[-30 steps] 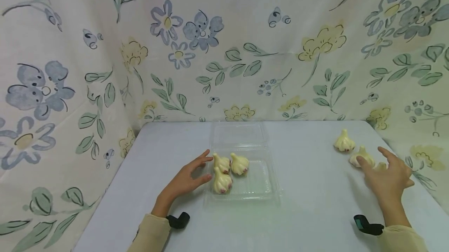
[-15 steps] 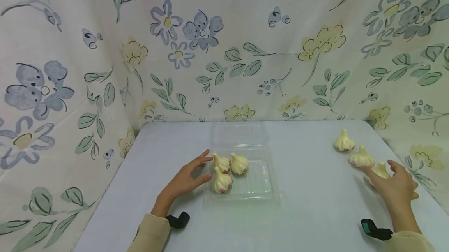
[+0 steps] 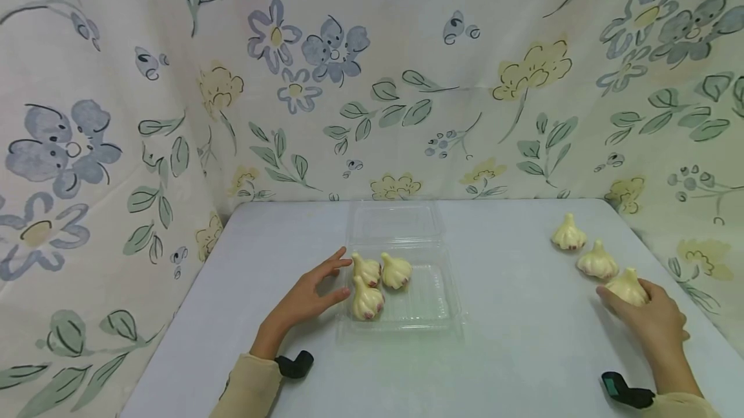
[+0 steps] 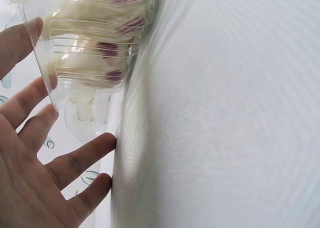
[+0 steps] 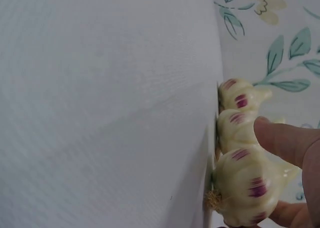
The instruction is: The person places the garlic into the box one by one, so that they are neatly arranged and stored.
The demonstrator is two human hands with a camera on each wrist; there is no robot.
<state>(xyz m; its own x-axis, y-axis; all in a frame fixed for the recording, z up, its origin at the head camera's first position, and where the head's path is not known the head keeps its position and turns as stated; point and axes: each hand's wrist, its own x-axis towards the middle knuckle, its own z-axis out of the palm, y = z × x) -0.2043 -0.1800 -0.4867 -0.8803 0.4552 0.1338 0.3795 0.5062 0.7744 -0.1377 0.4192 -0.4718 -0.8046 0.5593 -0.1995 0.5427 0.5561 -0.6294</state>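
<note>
My right hand [image 3: 653, 318] is around the nearest garlic bulb [image 3: 626, 289], thumb on its left and fingers on its right. In the right wrist view that bulb [image 5: 247, 188] sits on the table, its root tuft showing. Two more garlic bulbs stand beyond it, a middle bulb [image 3: 597, 261] and a far bulb [image 3: 568, 235]. My left hand [image 3: 308, 298] has its fingers spread at the left side of a clear plastic clamshell box [image 3: 427, 324]; fingertips touch its rim in the left wrist view. Three garlic bulbs [image 3: 367, 302] lie in the box's left part.
The box's clear lid [image 3: 395, 221] lies open toward the back of the white table [image 3: 511, 340]. A floral curtain [image 3: 395, 82] hangs behind the table and along both sides. The right-hand bulbs stand near the table's right edge.
My right hand has moved toward me and slightly right, away from the middle bulb, and its thumb and fingers have come around the nearest bulb. The left hand stays at the box.
</note>
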